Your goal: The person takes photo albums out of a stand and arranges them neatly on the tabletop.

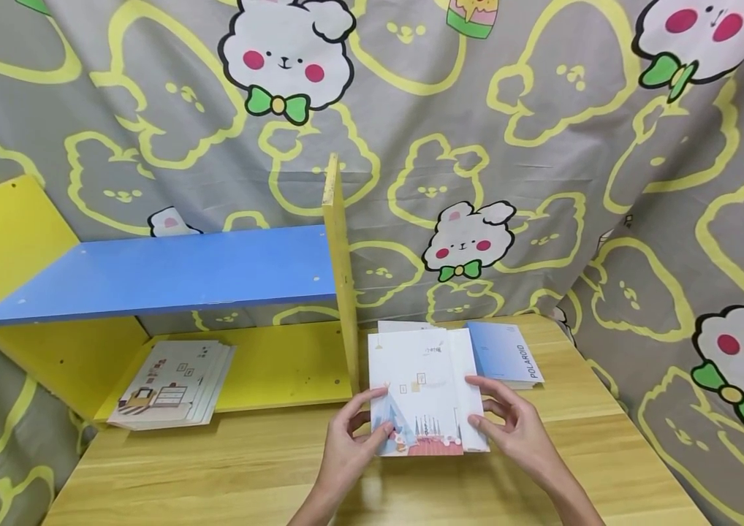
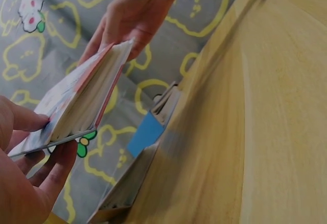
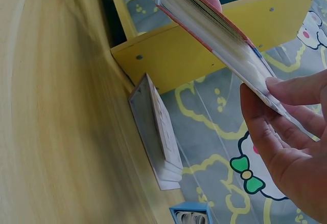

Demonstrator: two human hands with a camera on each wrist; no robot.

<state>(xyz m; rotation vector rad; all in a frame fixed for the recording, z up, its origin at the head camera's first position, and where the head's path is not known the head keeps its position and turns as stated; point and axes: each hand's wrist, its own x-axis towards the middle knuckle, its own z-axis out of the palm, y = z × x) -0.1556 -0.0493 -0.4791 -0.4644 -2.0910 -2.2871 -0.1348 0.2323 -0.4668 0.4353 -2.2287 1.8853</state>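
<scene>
In the head view, both hands hold up a white illustrated book (image 1: 418, 365) above the front of the table. Its cover has a blue tent and pink floor drawn on it. My left hand (image 1: 348, 438) pinches the left edge, thumb on the front cover and fingers beneath. At the opposite edge my right hand (image 1: 513, 424) pinches a plain white strip that juts out beside the cover. Page edges of the book (image 2: 94, 93) show between hard covers in the left wrist view. Seen from the right wrist, the book (image 3: 219, 40) is nearly edge-on.
A yellow shelf unit with a blue board (image 1: 201, 270) stands at left. A stack of similar illustrated books (image 1: 175, 387) lies on its bottom board. Behind the held book, a blue "POLAROID" book (image 1: 500, 351) and a white book (image 1: 398, 326) rest on the wooden table (image 1: 582, 431). Patterned cloth (image 1: 543, 146) hangs behind.
</scene>
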